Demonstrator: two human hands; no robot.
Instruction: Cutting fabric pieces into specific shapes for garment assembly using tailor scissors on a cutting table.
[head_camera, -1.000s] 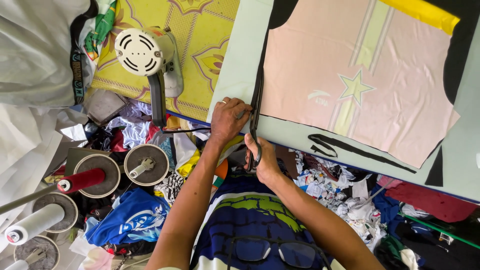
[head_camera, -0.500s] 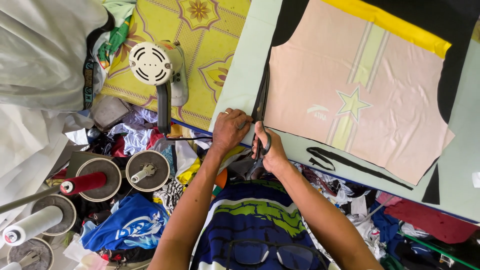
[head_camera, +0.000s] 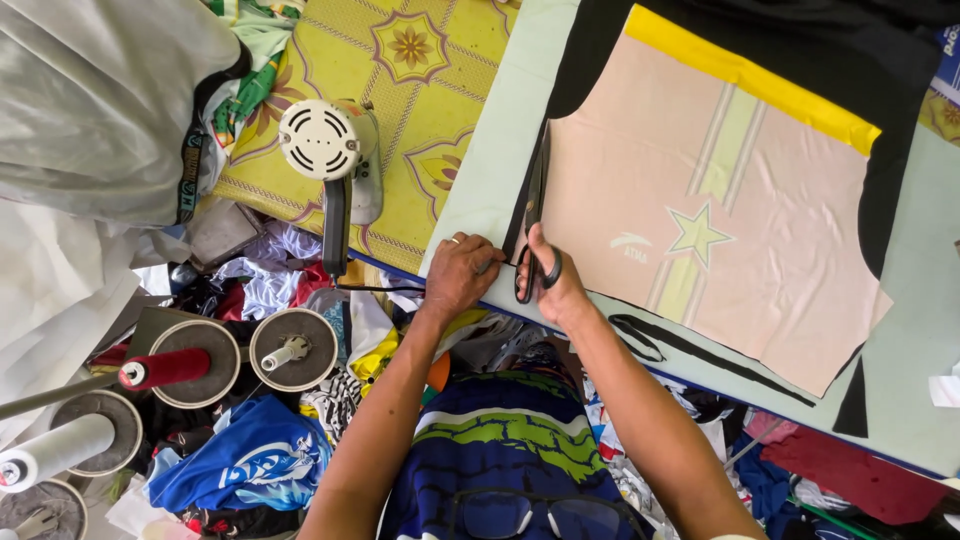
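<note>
My right hand (head_camera: 553, 282) grips black scissors (head_camera: 533, 225) whose blades point up along the left edge of a pink fabric piece (head_camera: 700, 200) with a pale star and stripe. Black cloth (head_camera: 590, 50) lies under the pink piece and shows along its edges. My left hand (head_camera: 460, 275) presses flat on the pale green table (head_camera: 480, 170) just left of the scissors, at the black strip. A thin cut black strip (head_camera: 690, 350) lies near the table's front edge.
A white round motor unit (head_camera: 325, 145) with a black stem sits on yellow patterned cloth (head_camera: 420, 90). Thread spools, a red one (head_camera: 165, 368) and a white one (head_camera: 55, 450), stand at the lower left. Fabric scraps pile below the table. Grey cloth (head_camera: 90, 100) lies at upper left.
My view has tilted, so the table sits higher and larger in frame. The scissors have advanced up along the pink piece's left edge, and my left hand stays beside them.
</note>
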